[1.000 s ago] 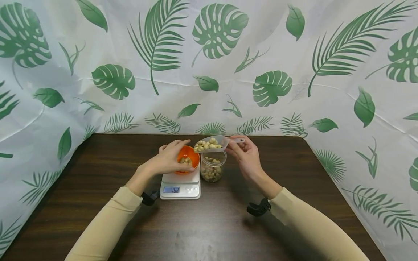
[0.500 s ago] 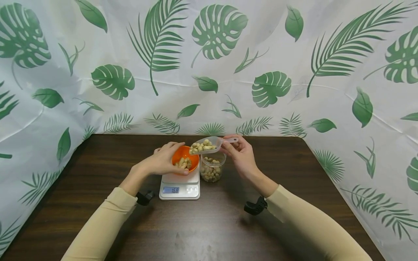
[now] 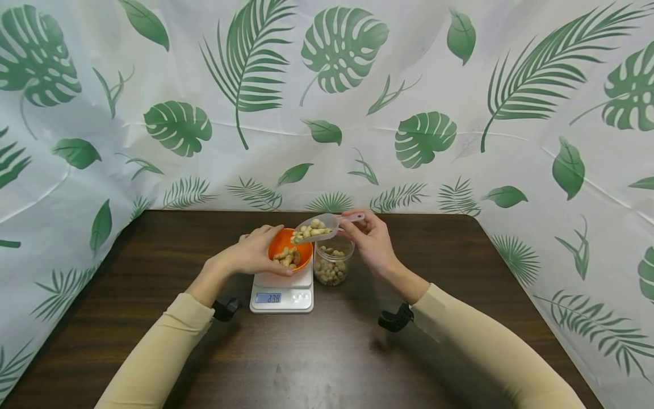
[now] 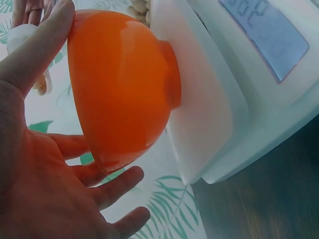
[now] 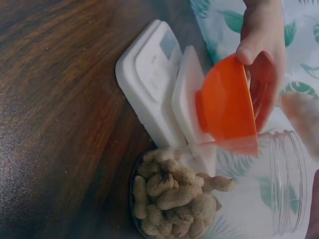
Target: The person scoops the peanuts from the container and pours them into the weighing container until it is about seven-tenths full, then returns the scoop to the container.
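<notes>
In the head view my left hand (image 3: 252,251) holds an orange bowl (image 3: 276,243) by its sides, thumb at the near rim and fingers round the far side. Unshelled peanuts (image 3: 288,257) lie inside the bowl, which sits on a white kitchen scale (image 3: 283,301) with a lit display. My right hand (image 3: 372,238) pinches the handle of a clear scoop (image 3: 332,222) loaded with peanuts. The scoop's lip hangs over the bowl's right rim, tilted slightly down. The bowl's foot rests on the weighing plate (image 4: 199,99) in the left wrist view.
A clear jar (image 3: 334,255) partly filled with peanuts (image 5: 172,196) stands open right of the scale, beneath the scoop. Both stand on a dark wooden table (image 3: 327,352). A white leaf-print sheet (image 3: 378,187) hangs behind the table and along its sides.
The right hand has moved the scoop leftward, from above the jar to over the bowl. The left hand has shifted slightly left, tilting the bowl a little. The scale's reading has changed from 16.8 to a higher number.
</notes>
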Action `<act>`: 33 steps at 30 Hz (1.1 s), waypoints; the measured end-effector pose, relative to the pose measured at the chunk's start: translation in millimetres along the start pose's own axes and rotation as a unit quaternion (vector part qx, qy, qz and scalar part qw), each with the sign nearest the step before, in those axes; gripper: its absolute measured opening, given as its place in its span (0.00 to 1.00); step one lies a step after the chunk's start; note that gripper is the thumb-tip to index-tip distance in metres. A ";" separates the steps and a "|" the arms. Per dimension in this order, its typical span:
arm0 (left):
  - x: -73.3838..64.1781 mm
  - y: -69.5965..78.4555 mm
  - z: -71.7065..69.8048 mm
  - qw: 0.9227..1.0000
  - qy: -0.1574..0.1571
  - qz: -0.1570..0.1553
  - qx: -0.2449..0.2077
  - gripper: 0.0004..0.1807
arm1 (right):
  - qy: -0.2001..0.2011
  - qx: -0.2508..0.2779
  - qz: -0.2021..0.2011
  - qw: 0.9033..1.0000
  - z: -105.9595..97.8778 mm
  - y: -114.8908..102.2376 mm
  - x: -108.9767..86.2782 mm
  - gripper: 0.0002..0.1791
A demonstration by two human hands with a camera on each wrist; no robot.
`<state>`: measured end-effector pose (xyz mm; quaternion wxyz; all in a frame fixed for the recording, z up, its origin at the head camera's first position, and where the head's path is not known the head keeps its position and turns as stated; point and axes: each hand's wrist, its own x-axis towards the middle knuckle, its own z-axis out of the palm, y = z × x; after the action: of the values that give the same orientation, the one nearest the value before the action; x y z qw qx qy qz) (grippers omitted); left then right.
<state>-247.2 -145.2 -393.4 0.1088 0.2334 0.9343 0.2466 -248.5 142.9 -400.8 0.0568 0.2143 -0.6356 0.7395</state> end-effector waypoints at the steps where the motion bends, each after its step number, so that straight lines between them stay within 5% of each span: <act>1: -0.1 -0.2 0.2 1.000 0.000 0.000 -0.001 0.61 | -0.001 -0.003 0.000 1.000 0.4 -0.2 0.1 0.12; 33: -1.0 -0.8 -0.9 1.000 -0.006 -0.005 -0.010 0.63 | -0.037 -0.105 -0.031 0.993 -1.8 -11.2 10.3 0.11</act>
<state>-246.9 -146.7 -393.0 0.1181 0.2292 0.9321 0.2543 -254.2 144.8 -386.7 0.0786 0.2537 -0.7044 0.6583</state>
